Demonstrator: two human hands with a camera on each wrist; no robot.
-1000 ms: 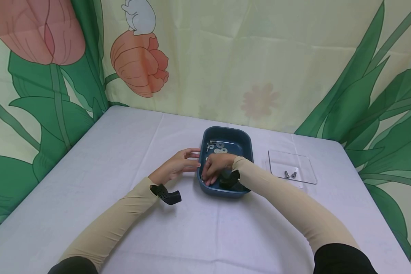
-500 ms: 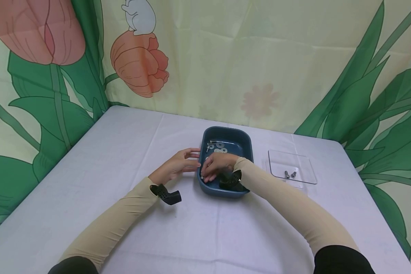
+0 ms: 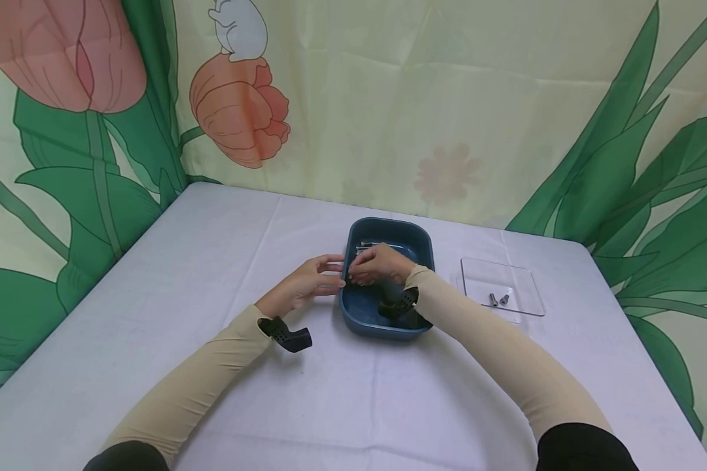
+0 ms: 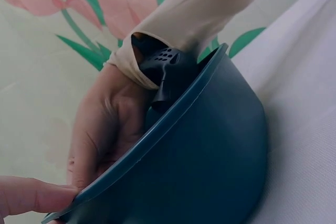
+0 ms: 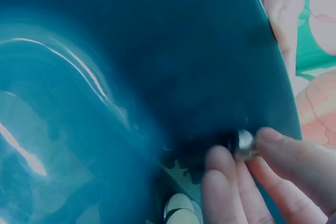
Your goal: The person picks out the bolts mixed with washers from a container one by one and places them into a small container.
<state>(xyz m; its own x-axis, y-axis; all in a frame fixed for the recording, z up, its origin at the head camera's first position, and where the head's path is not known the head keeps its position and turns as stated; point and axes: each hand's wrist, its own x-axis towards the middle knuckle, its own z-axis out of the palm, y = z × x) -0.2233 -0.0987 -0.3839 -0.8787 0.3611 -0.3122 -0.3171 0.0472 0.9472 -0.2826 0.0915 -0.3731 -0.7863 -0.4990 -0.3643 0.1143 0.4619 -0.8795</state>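
My right hand (image 3: 383, 263) is inside the dark blue tray (image 3: 383, 319), near its left wall. In the right wrist view its thumb and fingers pinch a small shiny metal fastener (image 5: 244, 144), mostly covered by the fingertips. White washers (image 5: 181, 208) lie on the tray floor beside those fingers. In the head view a few screws (image 3: 362, 246) show just beyond the hand. My left hand (image 3: 305, 284) is at the tray's outer left side, its fingers extended and fingertips at the rim, as the left wrist view also shows.
To the right of the tray lies a clear acrylic plate (image 3: 503, 278) with two metal bolts (image 3: 493, 300) near its front edge. White cloth covers the table (image 3: 330, 405). A floral curtain (image 3: 377, 98) hangs behind it.
My right hand has lifted from the tray's near left part and moved farther back, now overlapping the washers in the head view. The left hand stays at the rim.
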